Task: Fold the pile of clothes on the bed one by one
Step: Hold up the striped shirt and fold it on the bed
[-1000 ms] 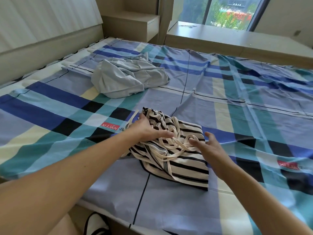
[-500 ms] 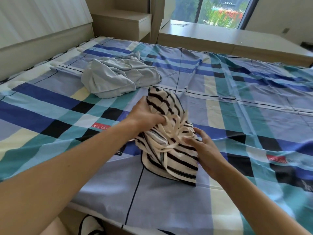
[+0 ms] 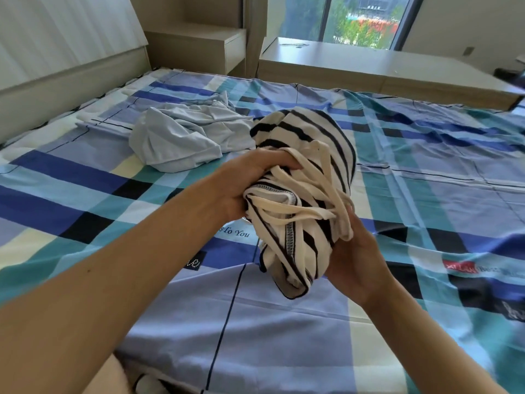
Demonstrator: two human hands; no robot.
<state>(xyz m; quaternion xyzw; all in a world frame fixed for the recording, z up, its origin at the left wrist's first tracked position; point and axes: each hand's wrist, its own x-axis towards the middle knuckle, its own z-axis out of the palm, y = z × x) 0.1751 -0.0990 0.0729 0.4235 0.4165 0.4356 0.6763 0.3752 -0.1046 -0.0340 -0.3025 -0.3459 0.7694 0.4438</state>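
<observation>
Striped garment (image 3: 309, 155) gripped by left hand (image 3: 244, 183) and right hand (image 3: 355, 260), bedsheet (image 3: 284, 336) lettered "To You"

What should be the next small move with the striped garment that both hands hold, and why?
Probably shake it open above the bed. The black-and-white striped cotton garment is bunched between the left hand and right hand, lifted off the blue checked bedsheet, its cream straps tangled, so no fold can start yet.
</observation>
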